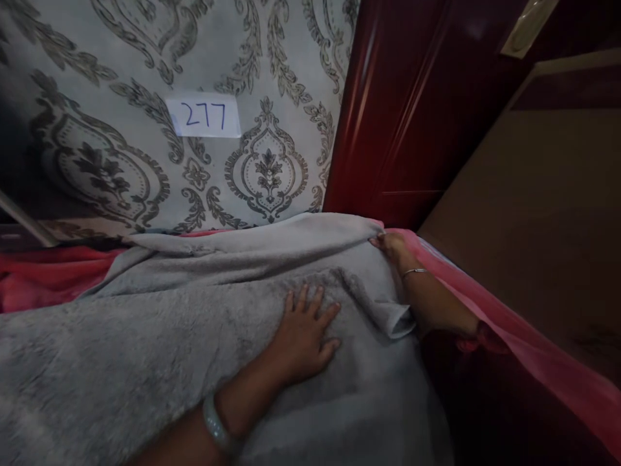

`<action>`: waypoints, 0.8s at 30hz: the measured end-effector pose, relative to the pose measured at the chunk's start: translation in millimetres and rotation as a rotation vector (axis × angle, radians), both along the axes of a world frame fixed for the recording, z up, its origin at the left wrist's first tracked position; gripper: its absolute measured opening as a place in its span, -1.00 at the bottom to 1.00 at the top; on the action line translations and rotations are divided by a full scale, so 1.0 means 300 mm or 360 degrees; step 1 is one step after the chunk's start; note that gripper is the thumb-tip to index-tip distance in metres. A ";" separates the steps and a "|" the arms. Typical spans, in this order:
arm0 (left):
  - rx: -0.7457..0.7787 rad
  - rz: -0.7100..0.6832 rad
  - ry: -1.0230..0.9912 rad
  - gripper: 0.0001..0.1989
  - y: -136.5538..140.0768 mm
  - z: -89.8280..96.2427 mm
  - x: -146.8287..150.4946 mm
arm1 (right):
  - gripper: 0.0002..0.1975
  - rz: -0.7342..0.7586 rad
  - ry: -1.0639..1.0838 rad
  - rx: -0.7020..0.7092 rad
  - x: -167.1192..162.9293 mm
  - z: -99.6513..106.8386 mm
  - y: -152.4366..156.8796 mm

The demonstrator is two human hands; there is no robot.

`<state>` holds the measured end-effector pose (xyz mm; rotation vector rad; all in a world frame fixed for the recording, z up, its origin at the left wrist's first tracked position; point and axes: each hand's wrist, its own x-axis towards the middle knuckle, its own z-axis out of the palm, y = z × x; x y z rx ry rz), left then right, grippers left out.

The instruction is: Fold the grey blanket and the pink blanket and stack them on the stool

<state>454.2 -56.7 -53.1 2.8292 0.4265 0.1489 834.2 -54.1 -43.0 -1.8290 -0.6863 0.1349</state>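
A plush grey blanket (145,362) spreads across most of the lower view, with folds along its far side. My left hand (305,336) lies flat on it, fingers spread, a pale bangle around the wrist. Farther off to the right, my right hand (391,246) pinches the blanket's edge near its far right corner; a thin bracelet circles that wrist. Between the two hands a part of the blanket is turned over, showing a smoother, lighter underside. The fingertips of my right hand are partly hidden in the cloth.
Pink-red bedding (533,343) runs along the right edge, and red cloth (53,275) shows at the left. Behind stands a patterned wall (272,58) with a paper marked 277 (204,116). A dark red panelled door (388,97) is at the back right, beside brown floor (543,239).
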 end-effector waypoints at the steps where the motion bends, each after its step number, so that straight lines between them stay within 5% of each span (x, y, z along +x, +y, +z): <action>1: 0.0000 0.0004 0.0008 -0.29 0.001 0.003 0.002 | -0.74 -0.0028 0.0053 -0.0019 -0.004 0.020 -0.016; 5: 0.0038 -0.0001 -0.0020 -0.32 0.004 0.011 0.012 | -0.68 -0.0094 0.0096 0.0001 -0.061 0.098 -0.173; 9: 0.0102 0.0005 -0.0015 -0.34 0.006 0.013 0.020 | -0.68 0.0304 -0.0212 0.0011 -0.243 0.118 -0.452; 13: 0.0130 -0.0007 -0.0020 -0.35 0.008 0.009 0.022 | -0.36 0.0607 -0.0734 -0.0103 -0.496 0.073 -0.662; 16: 0.0168 -0.0006 -0.0064 -0.36 0.012 0.005 0.022 | -0.18 0.0693 -0.1112 -0.0306 -0.599 0.022 -0.684; 18: 0.0193 -0.0003 -0.0075 -0.36 0.013 0.006 0.021 | -0.41 0.0592 -0.1147 -0.0372 -0.586 0.002 -0.652; 24: 0.0207 -0.0017 -0.0077 -0.37 0.018 0.010 0.021 | -0.91 0.0078 -0.0300 -0.0274 -0.338 0.026 -0.532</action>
